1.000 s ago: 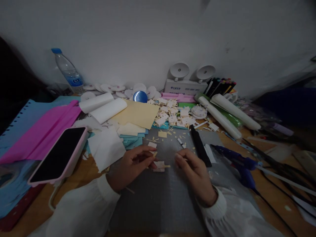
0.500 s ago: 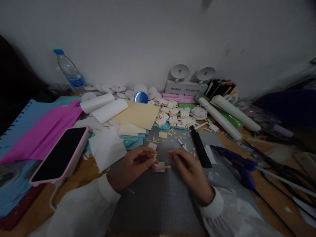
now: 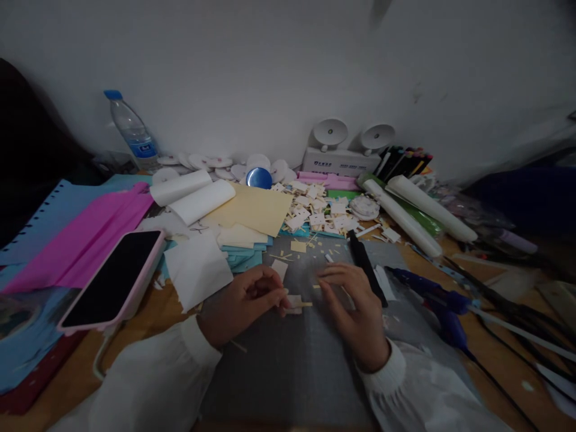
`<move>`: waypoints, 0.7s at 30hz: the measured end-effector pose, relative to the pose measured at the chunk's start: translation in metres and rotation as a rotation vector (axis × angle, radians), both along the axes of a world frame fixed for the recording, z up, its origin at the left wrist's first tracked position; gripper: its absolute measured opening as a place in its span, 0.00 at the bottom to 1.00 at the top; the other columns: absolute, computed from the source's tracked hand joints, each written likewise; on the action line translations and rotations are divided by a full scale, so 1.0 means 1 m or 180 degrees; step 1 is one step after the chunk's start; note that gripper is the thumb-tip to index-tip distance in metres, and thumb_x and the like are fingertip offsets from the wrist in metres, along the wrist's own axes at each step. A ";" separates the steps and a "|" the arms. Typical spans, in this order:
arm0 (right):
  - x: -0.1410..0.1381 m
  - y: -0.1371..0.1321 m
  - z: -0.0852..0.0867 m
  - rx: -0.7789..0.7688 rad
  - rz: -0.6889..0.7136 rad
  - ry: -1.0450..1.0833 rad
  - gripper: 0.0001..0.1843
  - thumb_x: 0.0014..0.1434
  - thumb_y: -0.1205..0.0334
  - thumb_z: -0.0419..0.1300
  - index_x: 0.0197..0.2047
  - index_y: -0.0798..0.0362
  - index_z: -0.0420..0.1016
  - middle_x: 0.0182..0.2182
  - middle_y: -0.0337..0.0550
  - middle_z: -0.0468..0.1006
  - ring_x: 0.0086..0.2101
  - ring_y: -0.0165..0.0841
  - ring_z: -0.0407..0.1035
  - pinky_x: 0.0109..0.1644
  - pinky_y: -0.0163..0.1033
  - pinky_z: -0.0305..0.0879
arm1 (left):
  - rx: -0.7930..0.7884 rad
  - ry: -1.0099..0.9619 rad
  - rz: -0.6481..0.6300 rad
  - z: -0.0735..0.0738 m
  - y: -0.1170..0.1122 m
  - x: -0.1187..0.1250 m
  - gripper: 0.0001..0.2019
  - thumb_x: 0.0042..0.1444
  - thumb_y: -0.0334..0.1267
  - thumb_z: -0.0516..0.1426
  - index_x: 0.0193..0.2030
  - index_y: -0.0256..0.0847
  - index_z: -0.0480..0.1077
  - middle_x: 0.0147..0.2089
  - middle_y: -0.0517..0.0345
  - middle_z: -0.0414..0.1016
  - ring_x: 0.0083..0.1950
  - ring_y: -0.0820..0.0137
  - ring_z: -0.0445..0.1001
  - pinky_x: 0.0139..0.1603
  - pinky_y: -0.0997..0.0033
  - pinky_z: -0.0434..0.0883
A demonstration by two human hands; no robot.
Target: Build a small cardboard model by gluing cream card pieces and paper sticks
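Observation:
My left hand (image 3: 247, 300) is closed, its thumb and fingertips pinching the left edge of a small pale paper square (image 3: 294, 302). From that square's right side sticks a narrow yellow strip (image 3: 306, 304). Just to the right, my right hand (image 3: 353, 306) pinches a tiny yellow paper strip (image 3: 316, 286) between thumb and fingertips, apart from the square. Another pale square (image 3: 279, 269) lies behind my left fingers. Both hands are over a grey mat (image 3: 288, 366). My left palm side and curled fingers are partly hidden.
Behind the mat is a pile of small paper figures (image 3: 310, 207). A phone (image 3: 112, 279) and coloured paper (image 3: 85, 240) lie left. A black tube (image 3: 365, 264) and blue glue gun (image 3: 429, 291) with a cable lie right. A bottle (image 3: 132, 132) stands at the wall.
My right hand has shifted slightly right and now shows a yellow strip at its fingertips. The yellow strip that stood up from my left fingertips no longer shows there.

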State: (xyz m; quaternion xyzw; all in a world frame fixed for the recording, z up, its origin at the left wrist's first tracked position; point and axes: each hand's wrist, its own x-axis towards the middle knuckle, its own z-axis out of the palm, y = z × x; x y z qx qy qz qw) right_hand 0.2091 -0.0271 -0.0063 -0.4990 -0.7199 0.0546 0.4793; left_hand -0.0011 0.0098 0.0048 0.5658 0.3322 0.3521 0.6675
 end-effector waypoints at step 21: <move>0.072 -0.100 0.000 0.0047 -0.0604 -0.1335 0.14 0.63 0.67 0.51 0.51 0.55 0.68 0.41 0.50 0.75 0.41 0.39 0.71 0.43 0.43 0.66 | -0.0270 -0.0010 0.0548 -0.009 0.006 -0.001 0.08 0.57 0.41 0.61 0.39 0.39 0.72 0.40 0.54 0.81 0.35 0.71 0.78 0.34 0.75 0.74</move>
